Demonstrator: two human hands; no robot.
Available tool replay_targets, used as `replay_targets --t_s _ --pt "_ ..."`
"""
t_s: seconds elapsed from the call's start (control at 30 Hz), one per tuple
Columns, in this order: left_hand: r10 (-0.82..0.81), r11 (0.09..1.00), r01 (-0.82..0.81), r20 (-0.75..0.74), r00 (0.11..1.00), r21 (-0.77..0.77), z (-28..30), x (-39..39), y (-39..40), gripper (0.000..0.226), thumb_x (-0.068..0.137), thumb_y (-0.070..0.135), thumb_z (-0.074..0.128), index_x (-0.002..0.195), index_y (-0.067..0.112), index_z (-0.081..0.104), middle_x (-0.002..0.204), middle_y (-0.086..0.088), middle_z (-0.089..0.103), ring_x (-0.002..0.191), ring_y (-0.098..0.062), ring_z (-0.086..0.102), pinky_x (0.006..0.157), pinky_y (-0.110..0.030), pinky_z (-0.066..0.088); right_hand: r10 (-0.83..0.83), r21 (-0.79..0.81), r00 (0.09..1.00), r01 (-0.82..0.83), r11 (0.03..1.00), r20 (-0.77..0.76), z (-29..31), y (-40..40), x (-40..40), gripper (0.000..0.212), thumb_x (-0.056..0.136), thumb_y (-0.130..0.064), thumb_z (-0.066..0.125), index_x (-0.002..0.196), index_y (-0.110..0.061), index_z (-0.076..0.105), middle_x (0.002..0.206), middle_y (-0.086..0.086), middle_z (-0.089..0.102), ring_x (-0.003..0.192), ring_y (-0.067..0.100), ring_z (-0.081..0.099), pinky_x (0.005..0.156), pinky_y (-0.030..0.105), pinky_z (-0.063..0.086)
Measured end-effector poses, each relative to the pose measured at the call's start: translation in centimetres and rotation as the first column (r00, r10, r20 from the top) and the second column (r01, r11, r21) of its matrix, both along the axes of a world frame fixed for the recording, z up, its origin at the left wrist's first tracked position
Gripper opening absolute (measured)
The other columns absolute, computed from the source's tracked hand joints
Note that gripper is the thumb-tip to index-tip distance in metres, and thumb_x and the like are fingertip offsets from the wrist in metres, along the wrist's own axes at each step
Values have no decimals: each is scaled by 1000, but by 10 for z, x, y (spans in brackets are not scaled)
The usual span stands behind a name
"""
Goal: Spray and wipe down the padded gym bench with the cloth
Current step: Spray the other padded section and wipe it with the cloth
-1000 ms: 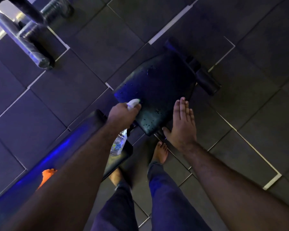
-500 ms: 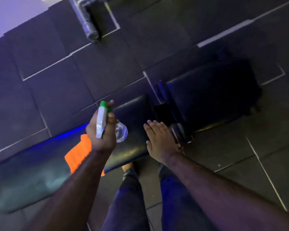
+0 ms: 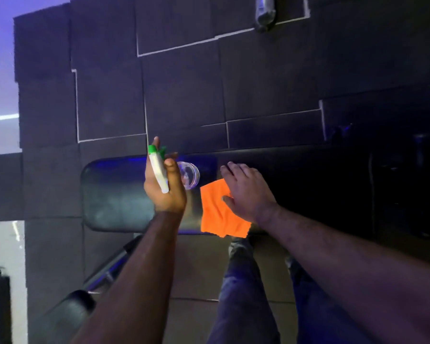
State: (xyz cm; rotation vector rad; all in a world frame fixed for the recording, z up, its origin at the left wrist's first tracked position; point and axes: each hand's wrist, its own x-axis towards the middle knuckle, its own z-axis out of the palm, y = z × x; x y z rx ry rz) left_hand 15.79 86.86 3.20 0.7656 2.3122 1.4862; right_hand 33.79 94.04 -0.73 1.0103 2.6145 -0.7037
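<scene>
The black padded bench (image 3: 114, 194) runs left to right across the middle of the view, its right part lost in shadow. My left hand (image 3: 165, 189) is shut on a clear spray bottle (image 3: 159, 172) with a white and green trigger head, held above the left part of the pad. An orange cloth (image 3: 219, 214) lies flat on the pad near its front edge. My right hand (image 3: 246, 192) rests palm down, fingers spread, on the cloth's upper right corner.
Dark rubber floor tiles (image 3: 184, 90) with pale seams lie beyond the bench. A metal bar end (image 3: 265, 13) shows at the top. A padded roller (image 3: 70, 311) and frame tube sit lower left. My legs (image 3: 243, 294) stand against the bench front.
The view has swung left along the bench. My right hand moved from the bare pad onto the orange cloth. My left hand still holds the bottle, now over the long pad.
</scene>
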Motion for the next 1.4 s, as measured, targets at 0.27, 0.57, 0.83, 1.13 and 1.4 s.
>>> replay_targets --t_s 0.27,0.57,0.83,1.13,1.4 --pt "-133 890 176 130 983 -420 11 -39 -40 60 82 72 72 136 51 54 100 19 72 91 14 67 78 -5 45 251 -6 962 -252 968 110 13 3 -54 35 90 -32 71 125 -26 66 133 2 57 132 27 48 110 45 39" --pt "-363 6 428 397 843 -904 40 -27 -63 88 106 76 35 71 4 73 60 -5 76 53 -15 74 74 -30 59 69 -371 997 -73 926 -25 23 28 -9 28 95 -43 74 83 -24 57 93 -2 62 95 23 60 80 37 40" --pt "-659 109 641 428 619 -760 50 148 49 56 111 56 51 78 14 69 62 0 73 65 -14 70 72 -35 58 -665 -703 708 346 621 -239 62 54 166 24 98 -23 76 120 -16 71 105 1 76 94 12 70 84 29 53" --pt "-828 163 859 407 386 -485 22 353 178 61 104 69 48 79 19 72 56 9 70 46 -5 63 59 -28 47 -965 -636 19 749 187 -262 73 81 418 13 94 -28 81 96 -25 69 81 -11 68 75 5 60 72 32 51" --pt "-951 191 822 107 291 -537 -22 427 180 53 101 68 37 90 23 63 75 6 73 67 -16 69 68 -44 59 -862 386 446 859 335 -243 3 61 469 83 96 -50 63 164 -14 33 165 14 37 142 38 43 110 53 41"
